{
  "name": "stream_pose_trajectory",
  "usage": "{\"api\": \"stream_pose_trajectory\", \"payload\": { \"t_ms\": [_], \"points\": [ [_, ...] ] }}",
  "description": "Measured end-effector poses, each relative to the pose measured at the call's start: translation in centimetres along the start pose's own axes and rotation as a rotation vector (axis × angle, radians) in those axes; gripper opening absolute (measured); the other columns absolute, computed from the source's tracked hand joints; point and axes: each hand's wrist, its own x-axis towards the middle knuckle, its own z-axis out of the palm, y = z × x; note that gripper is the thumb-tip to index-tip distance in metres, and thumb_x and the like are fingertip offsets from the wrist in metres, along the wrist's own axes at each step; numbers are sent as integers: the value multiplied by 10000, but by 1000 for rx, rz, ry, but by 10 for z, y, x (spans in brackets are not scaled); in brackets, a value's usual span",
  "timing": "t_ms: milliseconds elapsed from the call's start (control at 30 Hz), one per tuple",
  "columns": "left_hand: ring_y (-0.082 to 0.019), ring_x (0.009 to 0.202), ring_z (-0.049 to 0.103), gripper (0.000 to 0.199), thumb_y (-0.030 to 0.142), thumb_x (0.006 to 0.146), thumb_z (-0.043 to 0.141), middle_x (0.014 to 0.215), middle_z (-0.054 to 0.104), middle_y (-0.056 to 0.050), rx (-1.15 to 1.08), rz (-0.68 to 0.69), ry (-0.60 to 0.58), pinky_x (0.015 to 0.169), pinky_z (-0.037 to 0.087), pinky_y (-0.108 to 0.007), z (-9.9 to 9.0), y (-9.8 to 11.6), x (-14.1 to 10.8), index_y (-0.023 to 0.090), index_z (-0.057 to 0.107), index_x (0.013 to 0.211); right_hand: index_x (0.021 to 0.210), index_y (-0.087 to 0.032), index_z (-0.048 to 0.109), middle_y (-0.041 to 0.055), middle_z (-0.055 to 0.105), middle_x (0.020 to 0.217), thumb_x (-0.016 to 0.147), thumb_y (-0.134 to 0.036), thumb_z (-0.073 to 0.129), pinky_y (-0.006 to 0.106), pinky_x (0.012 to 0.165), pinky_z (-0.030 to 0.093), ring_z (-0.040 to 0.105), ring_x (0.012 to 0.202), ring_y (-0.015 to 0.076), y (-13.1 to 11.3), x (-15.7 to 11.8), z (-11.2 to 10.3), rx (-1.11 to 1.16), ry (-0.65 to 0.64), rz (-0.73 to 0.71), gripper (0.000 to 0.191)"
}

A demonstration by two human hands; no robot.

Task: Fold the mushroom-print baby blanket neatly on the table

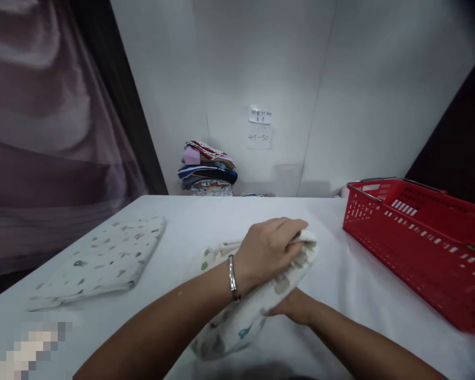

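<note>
A white cloth (241,330) printed with small grey, green and blue motifs is bunched and tilted in front of me. My left hand (267,253), a silver bracelet at its wrist, reaches across the top and has its fingers closed on the cloth's upper right edge. Lower down, my right hand (295,306) grips the near right edge, with most of its fingers hidden by the fabric. A second white printed cloth (106,258) lies folded flat at the left side of the white table (320,338).
A red plastic basket (415,248) with metal handles stands along the table's right side. Several folded fabrics (208,169) are stacked beyond the far edge, by a wall with paper notes (260,126). A draped curtain (43,132) hangs at left.
</note>
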Motion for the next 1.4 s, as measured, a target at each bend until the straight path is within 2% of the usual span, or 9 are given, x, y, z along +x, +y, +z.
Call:
{"api": "stream_pose_trajectory", "payload": {
  "t_ms": [133,267,433,600,733,867,1100,1267,1400],
  "points": [
    [-150,1041,594,379,282,829,565,1150,633,-47,-162,86,27,887,494,-286,-19,4,43,201,516,1196,1341,-284,447,29,491,1357,678,-656,613,408,1034,355,351,1311,259,-24,28,-21,186,169,-65,777],
    [-196,1197,494,438,388,858,512,1287,538,-45,-111,26,140,957,452,-349,-52,-23,54,237,472,1267,1196,-261,558,53,619,1190,792,-663,408,433,928,446,520,1160,268,-33,40,-61,444,366,46,590],
    [-210,1054,570,365,428,846,495,1206,595,-52,61,-423,8,848,501,-323,-37,-99,-33,217,571,1134,981,-210,624,69,694,932,742,-372,586,372,763,512,652,830,220,12,-15,-98,364,483,565,292],
    [-218,959,596,350,465,829,484,1086,637,-61,113,-735,-423,833,478,-334,19,-129,-130,206,610,1029,972,-199,648,65,686,924,728,-409,610,324,694,505,633,818,202,27,-66,-116,-10,662,546,325],
    [-261,997,556,384,436,833,489,1062,615,-98,272,-722,-521,861,432,-396,41,-115,-140,172,573,1098,878,-177,666,41,666,749,758,-438,571,309,657,500,613,704,178,16,-46,-126,-323,654,303,302],
    [-229,924,539,269,311,865,456,991,595,-88,265,-624,-501,817,415,-377,43,-79,-124,153,572,1050,926,-212,679,48,685,927,800,-344,538,305,731,504,622,855,186,19,0,-138,-626,557,92,231],
    [-183,855,471,163,85,822,463,887,567,-19,83,-258,-596,799,363,-344,52,9,-151,200,566,872,1110,-207,643,74,626,1168,766,-115,501,386,914,460,562,1074,225,59,64,-147,-958,267,85,383],
    [-171,832,459,136,106,825,502,853,560,-14,76,-203,-509,776,358,-330,52,13,-165,197,584,883,1003,-184,673,90,601,1199,754,-50,502,387,997,379,479,1179,234,64,87,-142,-1180,-83,-43,331],
    [-171,847,479,251,51,807,484,893,591,-23,134,-202,-389,781,372,-331,40,5,-161,200,598,973,914,-159,647,96,641,1039,775,-64,506,318,897,409,532,1046,208,52,85,-151,-1316,-79,-48,219]
  ]
}}
